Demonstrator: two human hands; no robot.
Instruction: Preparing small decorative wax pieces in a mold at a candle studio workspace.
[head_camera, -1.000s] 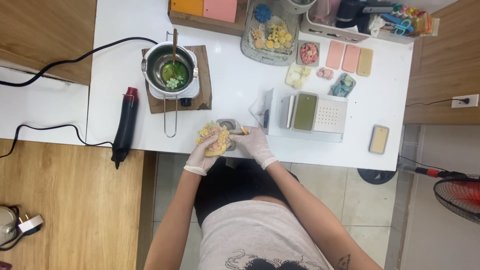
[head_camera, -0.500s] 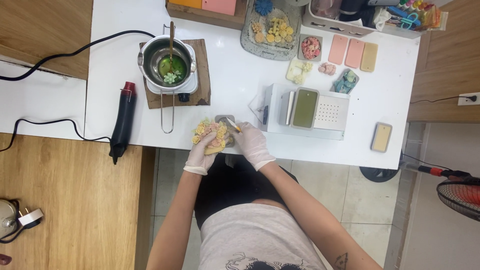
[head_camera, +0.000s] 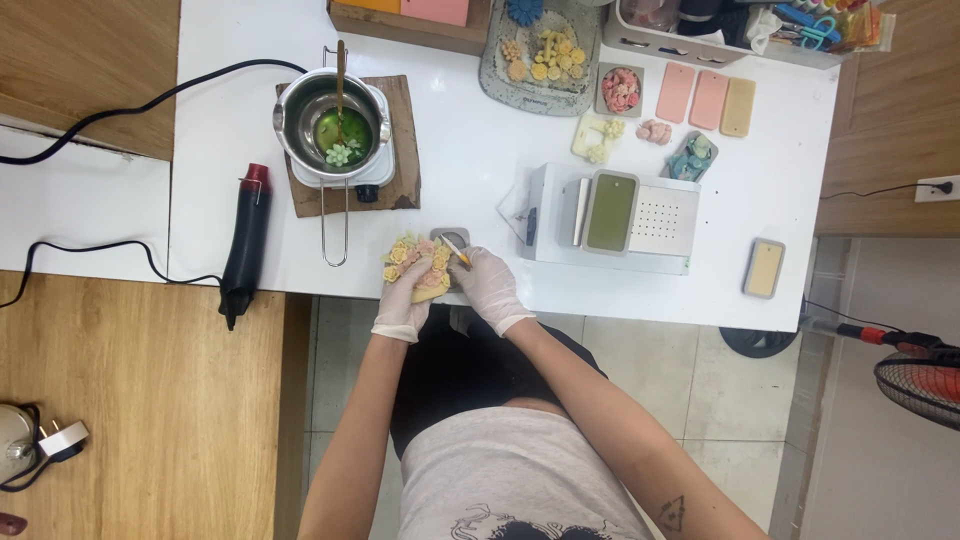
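Flowers of yellow and pink wax crowd the small decorated piece (head_camera: 415, 268) that sits at the near edge of the white surface (head_camera: 470, 190), cupped from the left by the left hand (head_camera: 402, 300). Its gloved fingers (head_camera: 398, 285) curl around the piece's side, likely to steady it. The right hand (head_camera: 487, 287) comes in from the other side, fingers pressed together in a pinch on a thin yellow-tipped tool (head_camera: 456, 250) whose point rests at the flowers' edge. Beyond the fingertips stands a steel pot (head_camera: 322, 125) of green wax on a wooden board (head_camera: 400, 140), with a spoon upright in it. Left of the left-hand fingers lies a black and red heat gun (head_camera: 245, 240). Right of the right-hand fingers stands a white box (head_camera: 660, 225) carrying a green slab (head_camera: 611, 210).
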